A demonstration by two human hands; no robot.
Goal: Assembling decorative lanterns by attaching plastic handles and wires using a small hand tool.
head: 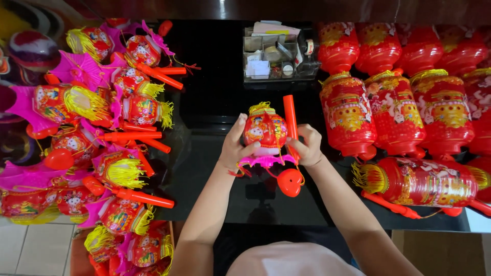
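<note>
1. Both hands clasp one small red toy lantern [265,129] above the black table [215,97]: the left hand [234,149] curls around its left side with the thumb pressed on the front, and the right hand [307,147] closes its fingers on the orange stick handle [290,121] at the lantern's right side.
2. Black table, taken as the landmark: the held lantern hangs over its middle, near the front edge.
3. Large red lanterns [398,110] with gold patterns fill the table's right part, standing in rows; one more large lantern [424,181] lies on its side at the table's right front, an orange stick beside it.
4. A heap of small lanterns [110,128] with pink fins, yellow fringes and orange sticks covers the table's left edge and spills past it.
5. A clear organiser tray [276,53] with tape rolls and paper slips sits at the table's far edge, behind the held lantern.
6. A pink frilled base [266,161] shows under the held lantern, between the two hands.
7. A red heart-shaped pendant [289,182] dangles just below that base, over the table's front part.
</note>
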